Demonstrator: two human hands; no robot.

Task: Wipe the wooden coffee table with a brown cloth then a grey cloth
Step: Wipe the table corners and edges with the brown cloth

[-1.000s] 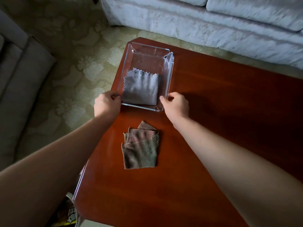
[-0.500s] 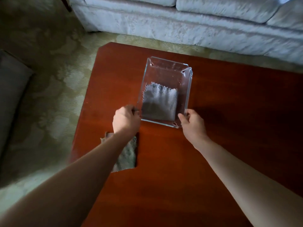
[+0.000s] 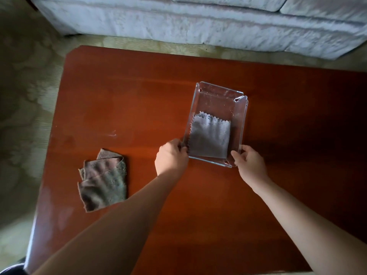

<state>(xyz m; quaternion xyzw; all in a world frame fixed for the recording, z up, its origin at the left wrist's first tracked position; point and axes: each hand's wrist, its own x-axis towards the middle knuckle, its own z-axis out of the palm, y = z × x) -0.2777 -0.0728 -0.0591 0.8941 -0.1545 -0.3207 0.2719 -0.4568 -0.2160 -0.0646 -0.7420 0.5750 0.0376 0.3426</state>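
A clear plastic tray [image 3: 218,92] sits near the middle of the reddish wooden coffee table [image 3: 139,96]. Inside it lies a folded grey cloth [image 3: 209,135] with a zigzag edge. My left hand [image 3: 170,157] grips the tray's near left corner. My right hand [image 3: 250,163] grips its near right corner. A folded brown cloth [image 3: 103,179] lies on the table to the left of my left arm, apart from both hands.
A pale sofa [image 3: 198,20] runs along the far side of the table. Patterned carpet [image 3: 23,96] lies to the left. The table's left edge is close to the brown cloth. A dark object [image 3: 12,269] shows at the bottom left corner.
Both hands have slid the tray with the grey cloth from the table's far left corner rightward toward the middle. The brown cloth stays where it was.
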